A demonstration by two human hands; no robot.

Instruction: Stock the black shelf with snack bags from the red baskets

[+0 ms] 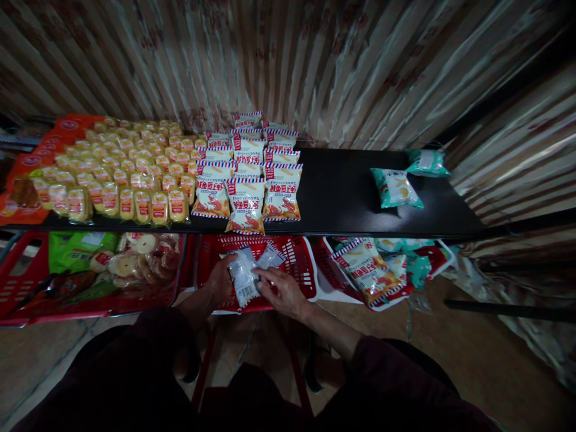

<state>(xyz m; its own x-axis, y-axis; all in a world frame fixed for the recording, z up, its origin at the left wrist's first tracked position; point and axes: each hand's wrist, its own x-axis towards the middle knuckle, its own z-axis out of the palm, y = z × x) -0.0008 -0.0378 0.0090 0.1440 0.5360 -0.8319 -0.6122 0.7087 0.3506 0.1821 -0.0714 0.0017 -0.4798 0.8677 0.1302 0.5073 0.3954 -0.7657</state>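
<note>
My left hand (219, 281) grips the left side of a snack bag (243, 277), its pale printed back and barcode turned up. Fingers of my right hand (284, 291) are closed at the right edge of the same bag. Another pale packet (270, 257) shows just behind my right fingers; whether they touch it I cannot tell. Both hands are over a red basket (302, 264) below the shelf front. Above them on the black shelf (333, 204), white and red snack bags (245, 204) stand in rows, printed fronts facing me.
Wrapped yellow cakes (135, 168) fill the shelf's left part, beside orange packaging (63, 138). Two green snack bags (396, 188) lie at the right. A left basket (180, 264) holds round biscuits (144, 258); a right basket (382, 306) holds more bags. A striped curtain (315, 72) hangs behind.
</note>
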